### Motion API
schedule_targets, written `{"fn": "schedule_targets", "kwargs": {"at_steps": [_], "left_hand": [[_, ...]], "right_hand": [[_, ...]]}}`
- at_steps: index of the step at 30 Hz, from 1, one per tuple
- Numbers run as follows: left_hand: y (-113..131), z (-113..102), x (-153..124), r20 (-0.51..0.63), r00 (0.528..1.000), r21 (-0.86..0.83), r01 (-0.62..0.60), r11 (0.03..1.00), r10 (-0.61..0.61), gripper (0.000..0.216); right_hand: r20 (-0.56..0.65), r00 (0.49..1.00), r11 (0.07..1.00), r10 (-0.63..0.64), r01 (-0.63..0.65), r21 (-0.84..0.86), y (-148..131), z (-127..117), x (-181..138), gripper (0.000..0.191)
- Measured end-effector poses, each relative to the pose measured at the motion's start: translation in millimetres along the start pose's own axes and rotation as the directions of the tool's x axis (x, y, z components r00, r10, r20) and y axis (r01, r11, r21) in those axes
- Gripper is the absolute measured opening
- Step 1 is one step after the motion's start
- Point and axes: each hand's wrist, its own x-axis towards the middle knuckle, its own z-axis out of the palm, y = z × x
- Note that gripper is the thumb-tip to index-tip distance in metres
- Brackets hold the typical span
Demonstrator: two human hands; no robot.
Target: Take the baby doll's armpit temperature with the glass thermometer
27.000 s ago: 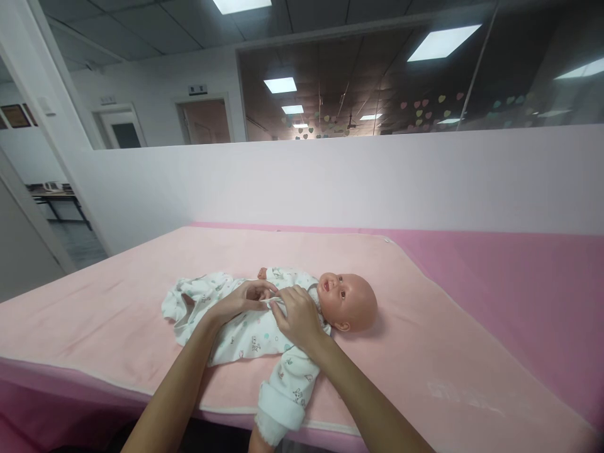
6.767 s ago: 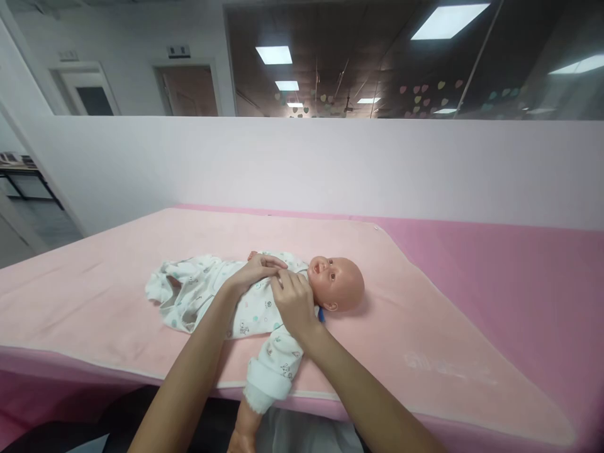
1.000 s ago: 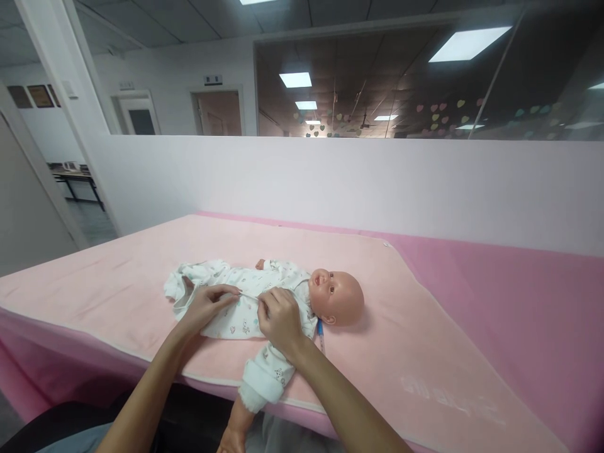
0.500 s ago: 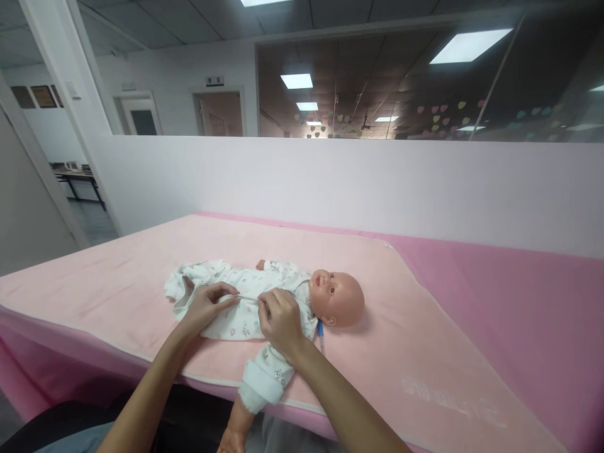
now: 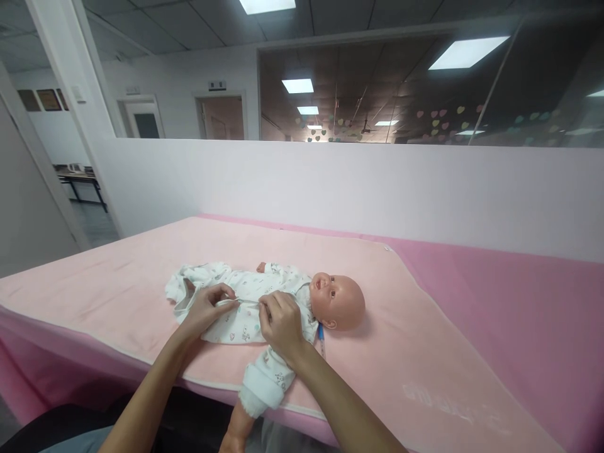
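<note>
A baby doll (image 5: 337, 301) lies on its back on a pink mat, head to the right, one arm hanging over the front edge. It wears a white printed romper (image 5: 236, 326), whose front edges meet along the middle. My left hand (image 5: 207, 309) pinches the romper's front edge at the belly, thumb against fingers. At the chest, my right hand (image 5: 282, 319) has its fingers curled closed on the same edge. The exact bit of cloth between my right fingertips is hidden.
The pink mat (image 5: 401, 340) covers most of the table, over a brighter pink cloth (image 5: 495, 283). Beside the doll's neck lies a thin blue-ended item (image 5: 321, 333), partly hidden. A white partition (image 5: 353, 189) stands behind the table.
Both hands keep nearly the same hold on the romper's front edge. The whole view has shifted slightly downward in the frame; the doll lies as before.
</note>
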Motion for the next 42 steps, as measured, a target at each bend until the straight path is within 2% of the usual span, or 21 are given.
{"fn": "schedule_targets", "kwargs": {"at_steps": [7, 30, 33, 37, 40, 42], "left_hand": [[3.1, -0.1, -1.8, 0.017, 1.0, 0.082, -0.026, 0.996, 0.025, 0.026], [0.4, 5.2, -0.3, -0.077, 0.997, 0.025, -0.022, 0.999, 0.024, 0.026], [0.4, 7.2, -0.5, -0.114, 0.992, 0.082, -0.042, 0.996, 0.051, 0.024], [4.6, 12.5, -1.1, -0.146, 0.981, 0.25, -0.089, 0.964, 0.128, 0.02], [12.6, 14.1, -0.6, -0.117, 0.98, 0.404, -0.103, 0.909, 0.163, 0.022], [19.7, 11.2, 1.0, -0.042, 0.983, 0.482, -0.135, 0.866, 0.176, 0.025]], "right_hand": [[-0.014, 1.0, 1.0, -0.002, 0.002, -0.01, 0.6, 0.7, 0.5, 0.014], [0.04, 0.999, 0.999, 0.002, 0.0, -0.04, 0.6, 0.0, 0.5, 0.016], [0.073, 0.997, 0.997, -0.007, 0.012, -0.071, 1.5, 0.2, 0.3, 0.016], [0.153, 0.987, 0.992, -0.044, 0.062, -0.114, 4.0, 0.0, 0.2, 0.014], [0.214, 0.975, 0.986, -0.056, 0.088, -0.142, 3.3, -4.0, 1.2, 0.012], [0.237, 0.97, 0.988, -0.054, 0.087, -0.131, 0.0, -11.8, 0.7, 0.012]]}}
